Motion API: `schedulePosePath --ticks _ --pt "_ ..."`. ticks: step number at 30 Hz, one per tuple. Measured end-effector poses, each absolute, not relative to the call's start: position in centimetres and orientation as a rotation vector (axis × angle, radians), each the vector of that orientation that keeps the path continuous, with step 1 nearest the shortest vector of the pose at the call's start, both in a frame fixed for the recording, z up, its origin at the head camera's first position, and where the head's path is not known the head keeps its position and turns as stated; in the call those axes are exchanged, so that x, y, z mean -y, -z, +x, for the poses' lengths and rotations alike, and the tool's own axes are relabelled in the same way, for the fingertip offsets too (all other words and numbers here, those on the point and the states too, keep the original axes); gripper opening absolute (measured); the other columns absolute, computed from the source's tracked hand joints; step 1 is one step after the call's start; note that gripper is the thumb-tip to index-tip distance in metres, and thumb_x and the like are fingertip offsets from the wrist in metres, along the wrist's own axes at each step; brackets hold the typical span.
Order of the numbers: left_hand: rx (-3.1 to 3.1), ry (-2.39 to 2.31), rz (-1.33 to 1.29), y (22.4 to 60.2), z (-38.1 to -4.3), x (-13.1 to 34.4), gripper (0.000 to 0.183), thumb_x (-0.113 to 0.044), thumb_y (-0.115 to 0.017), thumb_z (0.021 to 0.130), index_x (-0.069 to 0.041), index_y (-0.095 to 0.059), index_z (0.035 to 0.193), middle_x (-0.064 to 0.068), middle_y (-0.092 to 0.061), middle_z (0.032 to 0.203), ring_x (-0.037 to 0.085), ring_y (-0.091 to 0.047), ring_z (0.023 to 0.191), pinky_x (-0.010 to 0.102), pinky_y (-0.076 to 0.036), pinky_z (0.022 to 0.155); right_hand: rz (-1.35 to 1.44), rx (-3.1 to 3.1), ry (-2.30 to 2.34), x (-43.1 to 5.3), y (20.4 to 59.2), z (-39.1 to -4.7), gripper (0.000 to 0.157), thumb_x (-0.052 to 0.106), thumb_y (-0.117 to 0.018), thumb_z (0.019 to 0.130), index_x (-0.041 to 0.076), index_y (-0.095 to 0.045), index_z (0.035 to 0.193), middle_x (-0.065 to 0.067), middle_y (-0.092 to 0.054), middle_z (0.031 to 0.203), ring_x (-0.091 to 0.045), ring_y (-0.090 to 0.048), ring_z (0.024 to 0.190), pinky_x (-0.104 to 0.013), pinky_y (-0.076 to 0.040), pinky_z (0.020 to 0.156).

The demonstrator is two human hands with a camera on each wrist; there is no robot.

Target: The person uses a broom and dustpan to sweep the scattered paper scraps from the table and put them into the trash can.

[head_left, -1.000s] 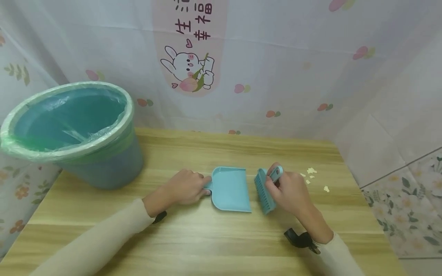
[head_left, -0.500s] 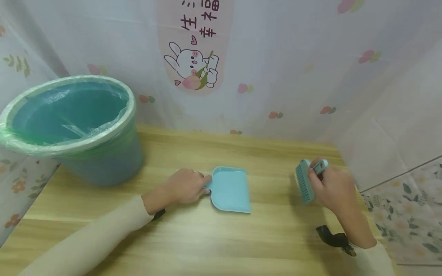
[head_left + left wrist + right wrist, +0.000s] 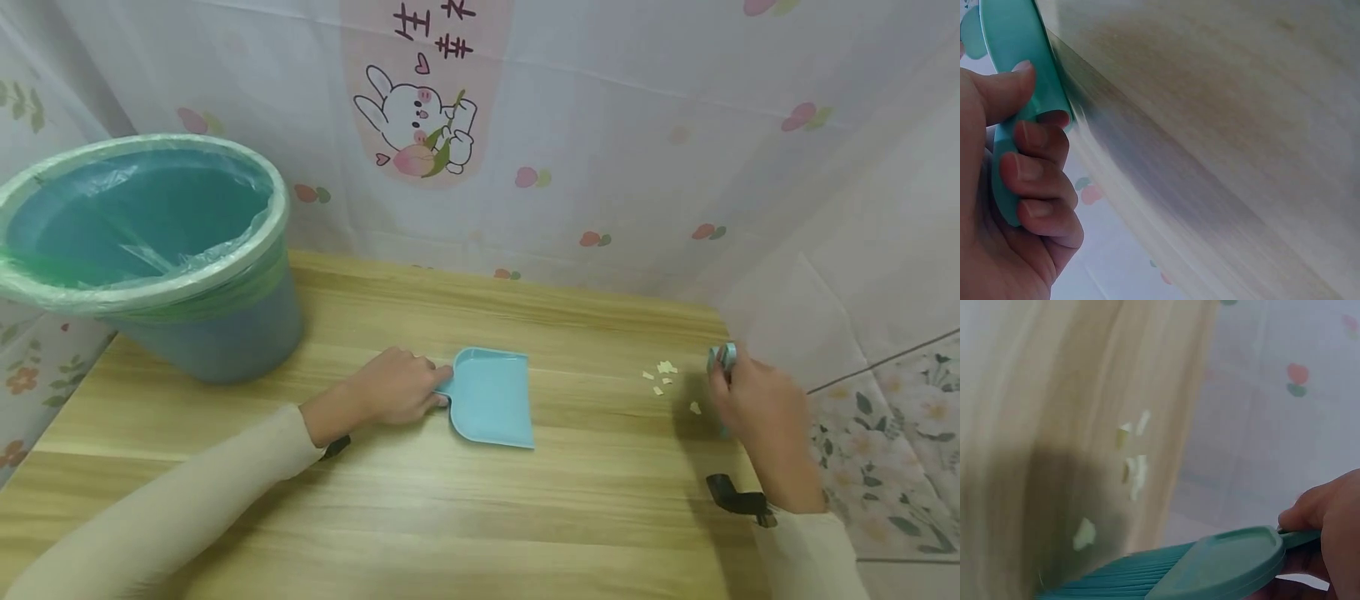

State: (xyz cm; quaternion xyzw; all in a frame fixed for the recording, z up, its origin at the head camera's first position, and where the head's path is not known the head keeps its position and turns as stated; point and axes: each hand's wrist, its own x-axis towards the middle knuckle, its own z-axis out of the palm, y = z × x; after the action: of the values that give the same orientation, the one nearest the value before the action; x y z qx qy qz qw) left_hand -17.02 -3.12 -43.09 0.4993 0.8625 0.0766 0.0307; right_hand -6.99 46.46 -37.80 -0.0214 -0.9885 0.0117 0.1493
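Observation:
A light blue dustpan [image 3: 491, 398] lies on the wooden table with its lip facing right. My left hand [image 3: 397, 387] grips its short handle, and the left wrist view shows the fingers curled round that green-blue handle [image 3: 1007, 169]. At the table's right edge my right hand [image 3: 765, 408] holds a matching brush [image 3: 1229, 562] by its handle. In the right wrist view the bristles [image 3: 1129, 572] point left, low over the table. Several small pale scraps [image 3: 664, 367] lie on the wood just left of the brush.
A large blue bin [image 3: 225, 342] with a clear liner over its rim stands at the back left of the table [image 3: 420, 517]. A printed white curtain [image 3: 622, 133] hangs behind the table's back edge. Floral tiles [image 3: 892, 442] show beyond the right edge.
My right hand has carried the brush rightward, over and past the scraps, to the table's right edge. My left hand keeps hold of the dustpan in place. The head view has tilted down slightly.

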Motion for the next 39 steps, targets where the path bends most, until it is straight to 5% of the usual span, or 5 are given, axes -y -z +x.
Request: schedulePosePath --ticks 7,19,29,35,39 --pt "-2.646 -0.190 1.563 42.3 -17.8 3.0 0.026 -0.033 -0.070 0.109 -0.009 -0.063 0.102 0.000 -0.059 0.073 0.014 -0.055 0.061 0.033 -0.046 0.056 0.065 2.836 -0.093 -45.8 39.7 -8.3 0.036 0.016 -0.058 0.113 0.011 -0.042 0.081 -0.001 -0.036 0.058 -0.020 -0.032 0.047 -0.036 -0.026 0.047" --pt "-2.642 -0.166 1.517 42.3 -17.6 2.8 0.025 -0.032 -0.069 0.109 -0.010 -0.060 0.104 -0.002 -0.056 0.073 0.015 -0.049 0.058 0.031 -0.038 0.053 0.578 2.745 -0.277 -40.4 39.8 -9.7 0.004 0.013 -0.063 0.112 0.011 -0.063 0.109 0.012 -0.046 0.069 -0.003 -0.033 0.054 -0.027 -0.030 0.050" --pt "-2.657 -0.215 1.488 43.1 -17.3 2.1 0.025 -0.034 -0.068 0.110 -0.010 -0.062 0.106 -0.001 -0.058 0.075 0.015 -0.051 0.060 0.034 -0.044 0.054 0.902 2.547 -0.360 -37.3 39.0 -9.6 0.016 0.024 -0.054 0.113 0.016 -0.066 0.106 0.016 -0.052 0.072 0.002 -0.037 0.060 -0.021 -0.031 0.050" --pt "-2.662 -0.222 1.446 43.1 -16.6 1.9 0.026 -0.035 -0.068 0.109 -0.009 -0.065 0.108 -0.001 -0.058 0.075 0.015 -0.049 0.058 0.032 -0.041 0.053 0.828 2.443 -0.298 -37.7 38.5 -9.6 0.042 0.039 -0.036 0.120 0.014 -0.064 0.101 0.013 -0.048 0.068 0.000 -0.033 0.057 -0.022 -0.027 0.047" --pt "-2.658 -0.207 1.450 43.1 -16.1 2.2 0.026 -0.035 -0.070 0.109 -0.010 -0.064 0.107 -0.002 -0.056 0.073 0.015 -0.046 0.056 0.031 -0.039 0.053 0.695 2.458 -0.298 -38.0 38.8 -8.5 0.040 0.038 -0.036 0.118 0.014 -0.056 0.092 0.016 -0.034 0.064 0.001 -0.024 0.054 -0.024 -0.023 0.046"
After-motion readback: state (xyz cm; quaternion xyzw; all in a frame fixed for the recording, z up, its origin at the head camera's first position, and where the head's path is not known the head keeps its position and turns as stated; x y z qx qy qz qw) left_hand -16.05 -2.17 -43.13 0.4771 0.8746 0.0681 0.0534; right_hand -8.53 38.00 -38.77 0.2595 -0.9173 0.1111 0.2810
